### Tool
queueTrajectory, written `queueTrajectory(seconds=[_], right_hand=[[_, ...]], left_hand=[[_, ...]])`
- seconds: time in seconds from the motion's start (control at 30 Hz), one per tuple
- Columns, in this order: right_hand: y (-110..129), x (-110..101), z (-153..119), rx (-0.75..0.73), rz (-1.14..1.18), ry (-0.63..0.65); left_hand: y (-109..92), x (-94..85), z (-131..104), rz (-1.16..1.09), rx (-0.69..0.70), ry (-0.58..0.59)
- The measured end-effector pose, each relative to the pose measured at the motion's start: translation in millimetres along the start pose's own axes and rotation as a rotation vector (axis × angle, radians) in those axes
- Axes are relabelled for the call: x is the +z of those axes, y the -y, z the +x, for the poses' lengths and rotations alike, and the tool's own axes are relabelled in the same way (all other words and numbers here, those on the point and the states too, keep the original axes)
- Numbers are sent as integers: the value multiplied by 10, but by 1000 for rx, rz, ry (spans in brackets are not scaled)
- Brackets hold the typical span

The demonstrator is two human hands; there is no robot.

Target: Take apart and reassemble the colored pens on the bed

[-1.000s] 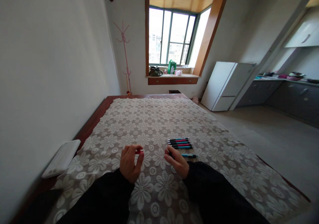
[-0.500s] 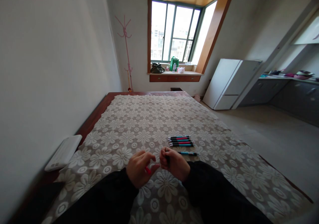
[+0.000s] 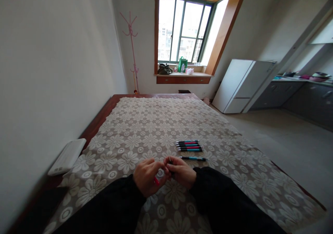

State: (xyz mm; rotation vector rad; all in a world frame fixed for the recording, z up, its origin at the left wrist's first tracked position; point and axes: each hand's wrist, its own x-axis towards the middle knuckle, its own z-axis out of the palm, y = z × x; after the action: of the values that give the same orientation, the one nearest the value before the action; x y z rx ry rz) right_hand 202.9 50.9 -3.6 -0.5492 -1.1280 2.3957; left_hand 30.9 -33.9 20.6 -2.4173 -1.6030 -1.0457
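My left hand (image 3: 148, 177) is curled around a red pen barrel (image 3: 156, 181), most of it hidden in the palm. Close against it, my right hand (image 3: 182, 172) pinches a black pen part (image 3: 170, 162) with a thin pale tip pointing up. The fingertips of both hands meet, so what lies between them cannot be made out. Just beyond the right hand a blue and black pen (image 3: 194, 158) lies alone on the patterned tablecloth (image 3: 145, 126). Farther off, several blue, red and black pens (image 3: 189, 146) lie side by side in a row.
A white flat box-like device (image 3: 67, 157) rests at the table's left edge by the wall, with a dark flat object (image 3: 49, 206) nearer me. Past the table stand a pink coat rack (image 3: 133, 50), a windowsill with bags (image 3: 165, 69) and a white fridge (image 3: 240, 85).
My hands have come together, the left fingertips now touching the right ones. The black part's tip now points up from the right fingers. The view has shifted slightly.
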Motion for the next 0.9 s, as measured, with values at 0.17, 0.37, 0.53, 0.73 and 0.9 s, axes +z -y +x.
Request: queueTrajectory(seconds=[0.17,0.37,0.53,0.73,0.9], right_hand=[[-6,-34,12,-27,-1,-6],[11,-8,2,-50,41,-29],[-4,-4,-1,-1,120,-37],[35,12,3,-38,136,-61],[118,-2,10,-81,131,-112]], left_hand=[[12,-6,-19,1,12,1],[41,30,-42,78,38,22],[62,55,-18,104,-5,106],[89,36,-14,28,-5,208],[19,10,-18,-124,39,368]])
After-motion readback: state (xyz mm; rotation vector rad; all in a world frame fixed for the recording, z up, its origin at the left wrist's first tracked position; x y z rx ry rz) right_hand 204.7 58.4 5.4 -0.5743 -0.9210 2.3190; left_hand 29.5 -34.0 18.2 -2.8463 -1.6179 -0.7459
